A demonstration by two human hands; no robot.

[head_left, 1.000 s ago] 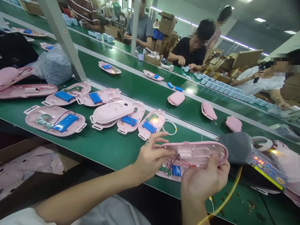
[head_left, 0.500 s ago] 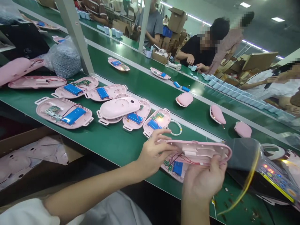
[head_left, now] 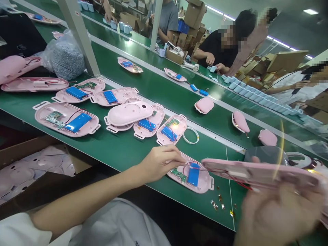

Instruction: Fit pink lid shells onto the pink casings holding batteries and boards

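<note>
Nearest us, low right: right hand (head_left: pixel 279 215), motion-blurred, cupped beneath the pink upper shell (head_left: pixel 256 171). One fingertip shows over the shell's far edge and the rest curl under; how firm the hold is, we cannot tell. The shell is lifted clear of the belt, nearly level, to the right of its base.

Next: red wires (head_left: pixel 239 184), running from the shell back toward the pink base tray (head_left: pixel 205 182). The tray lies flat on the green conveyor belt (head_left: pixel 123 150) and carries a blue battery (head_left: pixel 194 174) and a circuit board (head_left: pixel 178 174).

Beside it: left hand (head_left: pixel 159 162), fingers drawn together, tips pinching the tray's left rim.

Hazards, as we judge them:
- The wires are the weak point. With the tray pinned, a shell carried further right would strain them at their joints.
- A loose, blurred grip could drop the shell onto the board.
- Small brass-coloured bits (head_left: pixel 217 204) lie loose just beside the tray. They could get under the shell or touch the board.

Further off: a white ring (head_left: pixel 191 135) and a row of open trays (head_left: pixel 171 130), with a closed pink casing (head_left: pixel 126 114) resting across two of them.

Farthest: co-workers (head_left: pixel 212 51) seated beyond a second belt.
</note>
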